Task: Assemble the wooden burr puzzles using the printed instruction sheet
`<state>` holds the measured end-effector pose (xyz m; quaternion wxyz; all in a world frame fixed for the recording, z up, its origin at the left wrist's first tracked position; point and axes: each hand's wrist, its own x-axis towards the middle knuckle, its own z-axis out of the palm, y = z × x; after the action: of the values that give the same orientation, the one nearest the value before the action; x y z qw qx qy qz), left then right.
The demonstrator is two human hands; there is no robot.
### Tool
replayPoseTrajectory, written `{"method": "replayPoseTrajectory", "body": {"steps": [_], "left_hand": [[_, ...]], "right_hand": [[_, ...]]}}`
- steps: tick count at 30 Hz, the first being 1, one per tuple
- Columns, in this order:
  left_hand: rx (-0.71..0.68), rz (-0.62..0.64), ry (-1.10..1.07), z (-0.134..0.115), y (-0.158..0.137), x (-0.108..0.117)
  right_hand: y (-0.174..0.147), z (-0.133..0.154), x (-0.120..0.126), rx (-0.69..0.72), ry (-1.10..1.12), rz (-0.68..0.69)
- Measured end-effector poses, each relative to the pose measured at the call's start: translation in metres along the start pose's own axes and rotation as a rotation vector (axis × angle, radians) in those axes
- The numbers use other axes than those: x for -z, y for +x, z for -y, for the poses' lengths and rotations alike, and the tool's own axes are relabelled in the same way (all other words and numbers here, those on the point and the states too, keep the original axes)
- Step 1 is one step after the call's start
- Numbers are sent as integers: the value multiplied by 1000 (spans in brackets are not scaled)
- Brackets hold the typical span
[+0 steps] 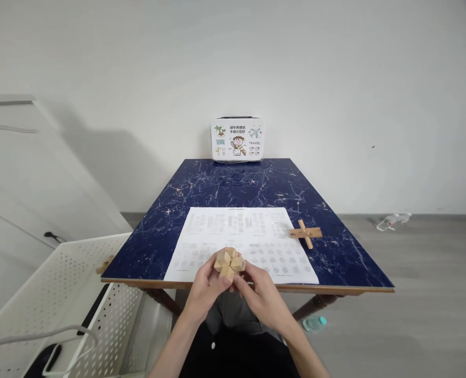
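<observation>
Both my hands hold a small wooden block puzzle (229,262) just above the near edge of the table. My left hand (205,286) grips it from the left and below, my right hand (258,291) from the right. Under the puzzle lies a white instruction sheet (241,231) printed with small diagrams. A second wooden puzzle, cross-shaped (306,233), rests on the sheet's right edge, apart from my hands.
The table (233,184) has a dark blue marbled top. A white illustrated case (237,139) stands at its far edge against the wall. A white perforated basket (60,294) sits at the left. A plastic bottle (392,221) lies on the floor at right.
</observation>
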<state>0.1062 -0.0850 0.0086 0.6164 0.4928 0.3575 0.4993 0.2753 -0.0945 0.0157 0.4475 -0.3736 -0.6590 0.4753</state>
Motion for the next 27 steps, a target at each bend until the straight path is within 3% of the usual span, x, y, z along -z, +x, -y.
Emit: {"method": "replayPoseTrajectory", "body": {"steps": [5,7,10,15,20,27], "left_hand": [[-35,-63,147,-4,0,-8],[-42,-73,169,-6,-1,-11],[-57,-47,156,-8,-3,-11],[-41,111,93,-9,-6,-6],[-105,139,76,-13,-7,-7],[-116,281,26,-19,-9,-10]], "right_hand": [[-4,-9,-11,-2,-127,-192],[-6,-8,-12,10,-133,-207],[-7,-3,-6,9,-19,-100],[-7,6,7,-13,254,166],[-7,4,9,-47,515,373],[-14,8,10,-67,479,479]]}}
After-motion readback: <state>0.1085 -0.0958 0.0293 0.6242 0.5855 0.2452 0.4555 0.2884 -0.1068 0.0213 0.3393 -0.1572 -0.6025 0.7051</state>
